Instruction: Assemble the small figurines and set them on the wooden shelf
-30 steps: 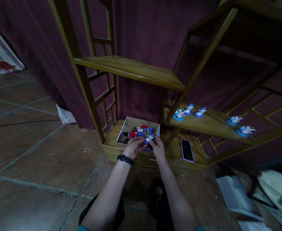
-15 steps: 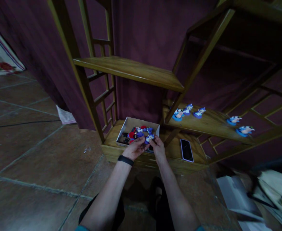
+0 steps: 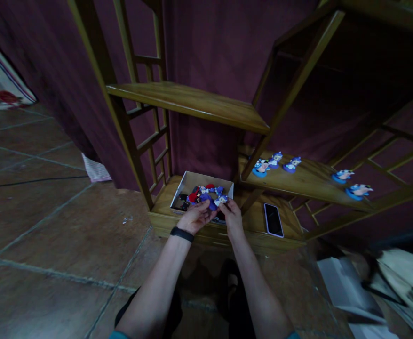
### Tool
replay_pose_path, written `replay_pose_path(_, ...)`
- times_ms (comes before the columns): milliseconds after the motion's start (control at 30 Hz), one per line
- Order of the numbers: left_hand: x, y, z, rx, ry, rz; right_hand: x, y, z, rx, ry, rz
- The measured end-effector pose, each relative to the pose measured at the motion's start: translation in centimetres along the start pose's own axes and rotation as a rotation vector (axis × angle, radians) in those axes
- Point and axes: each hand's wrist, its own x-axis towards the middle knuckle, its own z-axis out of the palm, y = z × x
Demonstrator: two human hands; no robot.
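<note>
A small blue-and-white figurine point(image 3: 221, 200) with a purple base is held between my two hands, just over the near side of an open cardboard box point(image 3: 192, 178). My right hand point(image 3: 232, 216) pinches the figure from the right. From the left, my left hand point(image 3: 195, 217), palm turned up, has its fingers at the purple base. Inside the box lie several more figurines point(image 3: 196, 194) in red, black, blue and white, partly hidden by my hands. The box rests on the low shelf point(image 3: 164, 194) of a wooden rack.
A phone point(image 3: 273, 220) lies on the low shelf to the right. Several blue-based figurines point(image 3: 292, 165) stand on the raised shelf point(image 3: 305, 183). Above the box juts a wooden shelf point(image 3: 192, 101). A white box point(image 3: 349, 285) and a pale bag point(image 3: 407, 273) are at the lower right.
The figurine has tilted and shifted slightly to the right in my hands, so its purple base now faces left. My left hand has moved slightly left.
</note>
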Motion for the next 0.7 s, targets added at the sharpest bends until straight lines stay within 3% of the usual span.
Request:
replay_pose_path(333, 0.02, -0.40, 0.32, -0.004, 0.024, 0.006, -0.36, 0.41, 0.16, 0.061, 0.022, 0.093)
replay_pose_path(700, 0.04, -0.52, 0.34, -0.011, 0.040, 0.052, -0.20, 0.84, 0.22, 0.005, 0.037, 0.079)
